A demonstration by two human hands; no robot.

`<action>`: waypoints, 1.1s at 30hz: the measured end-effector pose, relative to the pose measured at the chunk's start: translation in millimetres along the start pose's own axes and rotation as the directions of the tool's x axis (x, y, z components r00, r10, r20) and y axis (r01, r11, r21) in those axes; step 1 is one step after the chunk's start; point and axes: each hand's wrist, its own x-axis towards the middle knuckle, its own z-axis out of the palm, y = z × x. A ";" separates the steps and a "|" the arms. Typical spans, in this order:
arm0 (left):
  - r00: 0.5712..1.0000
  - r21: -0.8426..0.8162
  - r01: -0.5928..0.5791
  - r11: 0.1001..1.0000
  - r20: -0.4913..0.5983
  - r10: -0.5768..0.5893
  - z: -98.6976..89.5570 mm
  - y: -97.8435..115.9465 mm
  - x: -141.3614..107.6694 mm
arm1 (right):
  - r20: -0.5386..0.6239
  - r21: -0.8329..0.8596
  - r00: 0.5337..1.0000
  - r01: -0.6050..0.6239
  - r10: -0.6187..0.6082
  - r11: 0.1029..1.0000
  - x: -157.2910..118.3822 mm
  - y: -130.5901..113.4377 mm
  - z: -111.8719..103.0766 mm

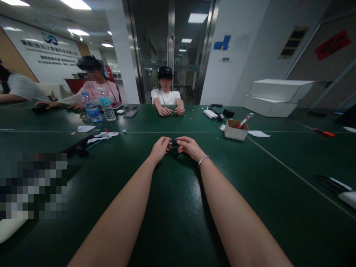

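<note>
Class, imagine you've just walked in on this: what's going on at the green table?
The camera wearer pinches a small dark item between the left-hand grip and the right-hand grip, over the green table. It is too small to identify. Across the table sits a person in white, forearms on the tabletop. An open box stands ahead to the right, two bottles to the left.

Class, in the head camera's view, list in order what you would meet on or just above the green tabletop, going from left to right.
Two plastic bottles → the wearer's left hand → small dark object → the wearer's right hand → small open box → orange-handled tool.
</note>
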 end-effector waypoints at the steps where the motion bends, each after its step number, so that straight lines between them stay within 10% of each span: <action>1: 1.000 -0.005 0.002 1.000 0.001 -0.002 0.0 0.2 -0.2 | 0.000 -0.001 1.000 0.000 0.000 1.000 0.3 0.3 -0.1; 33: 0.987 -0.049 -0.143 0.989 -0.077 0.139 -3.9 2.0 -0.1 | 0.017 -0.166 0.999 -0.044 0.047 0.985 3.1 -2.9 0.7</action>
